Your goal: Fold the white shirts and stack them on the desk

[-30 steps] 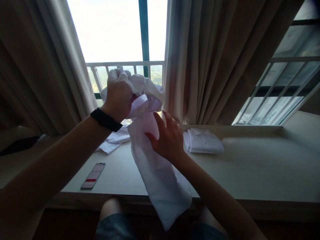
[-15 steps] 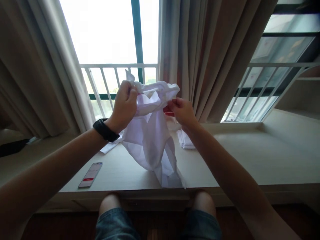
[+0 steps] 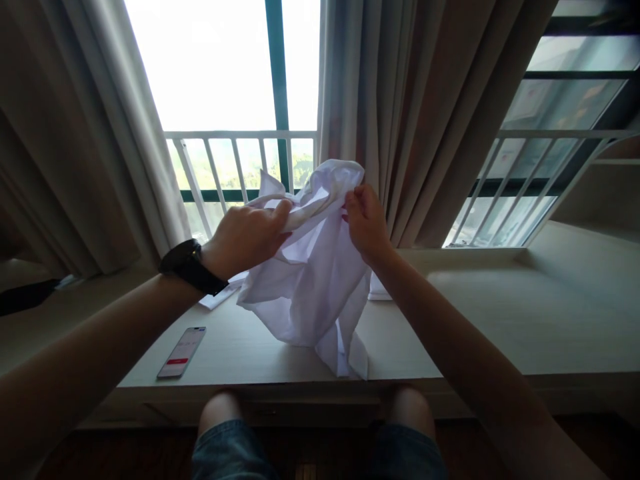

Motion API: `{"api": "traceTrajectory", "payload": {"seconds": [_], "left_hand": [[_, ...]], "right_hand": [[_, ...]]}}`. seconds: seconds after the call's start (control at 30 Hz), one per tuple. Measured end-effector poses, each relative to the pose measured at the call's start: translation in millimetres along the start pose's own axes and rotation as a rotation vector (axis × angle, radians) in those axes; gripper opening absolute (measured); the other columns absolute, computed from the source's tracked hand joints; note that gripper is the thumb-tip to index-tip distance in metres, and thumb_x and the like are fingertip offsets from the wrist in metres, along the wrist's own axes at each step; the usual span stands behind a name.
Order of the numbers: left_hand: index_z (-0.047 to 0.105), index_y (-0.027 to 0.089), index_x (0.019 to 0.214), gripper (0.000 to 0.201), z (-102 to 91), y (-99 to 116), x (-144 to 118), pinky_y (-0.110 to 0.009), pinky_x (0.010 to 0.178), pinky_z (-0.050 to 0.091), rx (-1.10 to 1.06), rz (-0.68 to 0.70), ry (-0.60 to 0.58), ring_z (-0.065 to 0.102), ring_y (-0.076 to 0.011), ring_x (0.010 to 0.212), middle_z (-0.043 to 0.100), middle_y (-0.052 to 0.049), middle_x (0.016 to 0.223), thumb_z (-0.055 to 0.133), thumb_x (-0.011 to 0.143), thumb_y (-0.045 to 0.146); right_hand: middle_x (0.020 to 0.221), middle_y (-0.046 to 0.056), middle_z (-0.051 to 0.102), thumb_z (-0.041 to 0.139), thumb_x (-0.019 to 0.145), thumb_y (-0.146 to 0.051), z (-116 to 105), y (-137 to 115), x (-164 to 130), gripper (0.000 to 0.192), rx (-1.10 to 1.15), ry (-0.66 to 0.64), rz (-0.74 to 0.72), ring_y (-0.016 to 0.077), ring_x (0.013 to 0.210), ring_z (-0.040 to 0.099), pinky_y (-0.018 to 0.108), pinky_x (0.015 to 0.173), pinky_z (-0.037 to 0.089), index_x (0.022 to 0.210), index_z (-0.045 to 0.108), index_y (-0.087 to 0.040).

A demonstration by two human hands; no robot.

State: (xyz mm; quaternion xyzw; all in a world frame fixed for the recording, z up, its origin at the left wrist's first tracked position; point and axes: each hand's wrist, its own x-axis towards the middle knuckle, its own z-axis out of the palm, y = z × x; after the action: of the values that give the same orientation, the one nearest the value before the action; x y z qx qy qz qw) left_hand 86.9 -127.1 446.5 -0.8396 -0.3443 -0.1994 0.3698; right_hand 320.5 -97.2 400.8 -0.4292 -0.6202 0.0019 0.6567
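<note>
A thin white cloth [image 3: 320, 287] hangs crumpled between my two hands, its lower corners trailing down to the white bench top. My left hand [image 3: 255, 230], with a black watch on the wrist, grips the gathered upper edge from the left, thumb on top. At the upper right, my right hand [image 3: 365, 217] pinches the edge between thumb and fingers. Whether the cloth is a garment or a plain sheet I cannot tell. Behind it, part of a white folded piece [image 3: 380, 289] shows beside my right forearm, and another white piece [image 3: 217, 297] lies under my left wrist.
A phone [image 3: 182, 353] with a lit screen lies on the bench top [image 3: 450, 333] at the front left. Curtains [image 3: 400, 120] and a white window railing [image 3: 240, 135] stand behind. My knees are against the bench's front edge. A shelf [image 3: 600, 200] is at the right.
My left hand has moved down and right along the cloth's edge and turned flatter. My right hand has risen slightly. The opening in the gathered top has narrowed.
</note>
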Motion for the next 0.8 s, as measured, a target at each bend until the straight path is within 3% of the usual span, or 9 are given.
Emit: {"api": "traceTrajectory", "payload": {"seconds": [0.07, 0.17, 0.27, 0.33, 0.43, 0.53, 0.67, 0.73, 0.8], "left_hand": [[0.059, 0.018, 0.098, 0.013, -1.2, -8.4, 3.3, -0.029, 0.054, 0.031, 0.06, -0.054, 0.042, 0.059, -0.0198, 0.062, 0.064, -0.006, 0.072, 0.049, 0.093, 0.023], [0.062, 0.018, 0.089, 0.011, 0.2, -13.7, 17.6, -0.034, 0.066, 0.04, -0.04, -0.132, 0.257, 0.061, -0.021, 0.072, 0.065, -0.006, 0.075, 0.055, 0.082, 0.013], [0.063, 0.02, 0.09, 0.021, 3.0, -9.9, 34.9, -0.036, 0.076, 0.042, -0.299, -0.177, 0.446, 0.059, -0.0192, 0.08, 0.065, -0.003, 0.079, 0.055, 0.078, 0.006], [0.062, 0.021, 0.09, 0.027, 5.4, -9.7, 41.3, -0.031, 0.07, 0.041, -0.556, -0.215, 0.468, 0.056, -0.0156, 0.076, 0.063, -0.001, 0.081, 0.051, 0.076, 0.002], [0.057, 0.021, 0.086, 0.02, 12.5, -24.8, 36.9, -0.025, 0.058, 0.036, -0.955, -0.293, 0.391, 0.051, -0.0112, 0.065, 0.055, 0.001, 0.076, 0.051, 0.075, 0.005], [0.053, 0.019, 0.078, 0.005, 24.5, -56.3, 17.1, -0.023, 0.054, 0.034, -1.088, -0.401, 0.207, 0.047, -0.0103, 0.059, 0.049, 0.003, 0.069, 0.058, 0.076, 0.018], [0.058, 0.017, 0.074, 0.025, 40.0, -92.6, -16.4, -0.027, 0.061, 0.039, -0.66, -0.277, -0.118, 0.052, -0.0148, 0.07, 0.06, -0.003, 0.081, 0.074, 0.069, 0.036], [0.058, 0.017, 0.075, 0.02, 45.0, -100.0, -30.0, -0.028, 0.066, 0.042, -0.436, -0.184, -0.181, 0.054, -0.0163, 0.075, 0.061, -0.006, 0.091, 0.069, 0.074, 0.033], [0.058, 0.017, 0.083, 0.008, 48.2, -103.0, -39.3, -0.029, 0.069, 0.042, -0.275, -0.217, -0.171, 0.055, -0.0175, 0.078, 0.06, -0.009, 0.096, 0.055, 0.082, 0.024]], "right_hand": [[0.09, 0.003, 0.057, 0.037, 0.102, -0.043, 3.2, 3.4, -6.5, 0.025, -0.09, 0.066, -0.004, 0.0179, 0.089, 0.058, 0.034, 0.084, 0.049, 0.101, 0.051, -0.023], [0.099, 0.008, 0.058, 0.036, 0.1, -0.037, 26.4, 7.7, -31.7, 0.023, -0.213, 0.098, 0.006, 0.0221, 0.099, 0.057, 0.041, 0.092, 0.048, 0.108, 0.05, -0.02], [0.125, 0.018, 0.052, 0.054, 0.091, -0.032, 59.4, 17.6, -65.2, 0.04, -0.371, 0.024, -0.009, 0.0295, 0.123, 0.048, 0.047, 0.104, 0.042, 0.126, 0.045, -0.015], [0.138, 0.022, 0.042, 0.058, 0.084, -0.022, 72.8, 30.1, -80.6, 0.057, -0.489, -0.034, 0.015, 0.0336, 0.133, 0.04, 0.049, 0.106, 0.04, 0.136, 0.04, -0.013], [0.142, 0.022, 0.037, 0.053, 0.078, -0.007, 68.0, 55.4, -82.6, 0.063, -0.613, -0.061, 0.075, 0.0342, 0.131, 0.042, 0.05, 0.104, 0.042, 0.139, 0.041, -0.014], [0.138, 0.022, 0.039, 0.05, 0.073, 0.0, 40.8, 79.5, -63.2, 0.059, -0.649, -0.074, 0.119, 0.0323, 0.124, 0.049, 0.048, 0.102, 0.045, 0.131, 0.051, -0.012], [0.124, 0.021, 0.047, 0.046, 0.074, 0.001, -2.0, 87.9, -31.1, 0.046, -0.646, -0.06, 0.082, 0.0276, 0.11, 0.056, 0.042, 0.099, 0.049, 0.118, 0.059, -0.008], [0.12, 0.019, 0.05, 0.044, 0.08, -0.002, -21.0, 78.7, -20.3, 0.044, -0.698, -0.036, -0.035, 0.0274, 0.107, 0.057, 0.042, 0.096, 0.05, 0.12, 0.059, -0.009], [0.12, 0.018, 0.051, 0.045, 0.086, -0.009, -38.2, 63.9, -13.7, 0.044, -0.772, -0.054, -0.155, 0.0285, 0.104, 0.057, 0.043, 0.09, 0.053, 0.128, 0.057, -0.012]]}}
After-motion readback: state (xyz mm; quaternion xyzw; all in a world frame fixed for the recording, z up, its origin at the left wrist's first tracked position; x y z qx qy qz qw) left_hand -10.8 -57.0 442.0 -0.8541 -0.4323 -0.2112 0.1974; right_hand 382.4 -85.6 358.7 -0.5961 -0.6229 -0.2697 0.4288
